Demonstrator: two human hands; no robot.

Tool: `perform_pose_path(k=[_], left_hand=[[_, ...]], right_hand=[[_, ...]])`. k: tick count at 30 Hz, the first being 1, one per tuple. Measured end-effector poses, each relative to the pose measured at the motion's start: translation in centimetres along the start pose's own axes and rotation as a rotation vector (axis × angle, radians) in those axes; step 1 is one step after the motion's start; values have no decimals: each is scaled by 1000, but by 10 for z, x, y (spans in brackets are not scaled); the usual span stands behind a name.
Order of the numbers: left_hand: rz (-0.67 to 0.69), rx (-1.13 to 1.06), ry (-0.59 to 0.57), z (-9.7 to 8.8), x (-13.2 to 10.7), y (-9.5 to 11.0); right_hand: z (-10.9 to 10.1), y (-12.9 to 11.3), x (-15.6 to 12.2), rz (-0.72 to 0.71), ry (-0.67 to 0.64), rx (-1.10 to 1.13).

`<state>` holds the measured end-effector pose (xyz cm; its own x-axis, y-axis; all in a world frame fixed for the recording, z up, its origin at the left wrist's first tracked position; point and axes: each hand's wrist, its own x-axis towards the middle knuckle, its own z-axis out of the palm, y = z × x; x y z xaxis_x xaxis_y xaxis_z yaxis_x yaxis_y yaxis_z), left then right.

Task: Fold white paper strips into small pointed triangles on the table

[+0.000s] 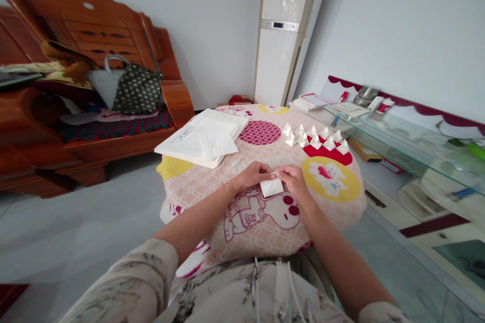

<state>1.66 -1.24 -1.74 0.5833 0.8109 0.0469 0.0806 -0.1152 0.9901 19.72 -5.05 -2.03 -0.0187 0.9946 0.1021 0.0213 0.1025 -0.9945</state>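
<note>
A small folded piece of white paper (272, 188) is pinched along its far edge by both hands, low over the patterned tablecloth (223, 197). My left hand (254, 174) is closed on its left corner, and my right hand (292, 177) is closed on the right one. The fingertips nearly meet and cover that edge. Beyond my right hand, several folded paper pyramids (315, 141) stand in rows on the cloth. A stack of white paper sheets (193, 136) lies past my left hand, with a loose smaller sheet (217, 142) on top.
A glass-topped cabinet (401, 131) borders the table on the right, holding booklets (311, 101), a metal pot (367, 93) and cups. On the left stands a wooden sofa (102, 35) with a dark patterned bag (137, 88). A white air conditioner (278, 50) stands behind.
</note>
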Motion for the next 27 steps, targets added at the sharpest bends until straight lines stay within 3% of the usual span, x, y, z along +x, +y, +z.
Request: perform_pose_path(k=[3,7,13,16,22,27], left_hand=[[18,-10,-3,0,1,-1],[92,-20,177,-1,-2,4],[203,93,340,-3,-4,9],[231,178,344,-2,-6,12],[209,241,223,-3,-10,17],[213,237,238,-2,-10,16]], right_hand=[[2,-3,-1,13,-9,19],[3,-2,0,40,28,57],[0,1,0,99,-82,49],[-1,-1,-1,72,-36,21],[-1,-3,0,-27,-3,-19],[-1,-2,0,26,-6,-42]])
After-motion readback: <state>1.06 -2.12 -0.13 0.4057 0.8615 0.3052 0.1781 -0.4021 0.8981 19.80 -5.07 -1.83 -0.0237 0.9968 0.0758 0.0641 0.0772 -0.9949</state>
